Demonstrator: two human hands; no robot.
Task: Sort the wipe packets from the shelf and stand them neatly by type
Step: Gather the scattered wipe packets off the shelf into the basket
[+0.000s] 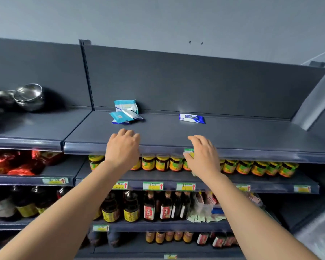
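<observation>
On the top grey shelf (233, 134) lies a small heap of light-blue and white wipe packets (125, 114), one leaning upright against the back panel, the others lying loose in front of it. A single dark-blue packet (192, 118) lies flat further right. My left hand (123, 147) hovers at the shelf's front edge, below the heap, fingers loosely curled and holding nothing. My right hand (202, 156) is at the same edge, below the dark-blue packet, fingers relaxed and empty. Neither hand touches a packet.
Steel pots (27, 97) stand on the neighbouring top shelf at left. Below are jars with yellow-green labels (162, 163), red snack bags (11, 164), dark sauce bottles (131, 207) and small sachets (204, 219). A shelf upright (86, 76) divides the two bays.
</observation>
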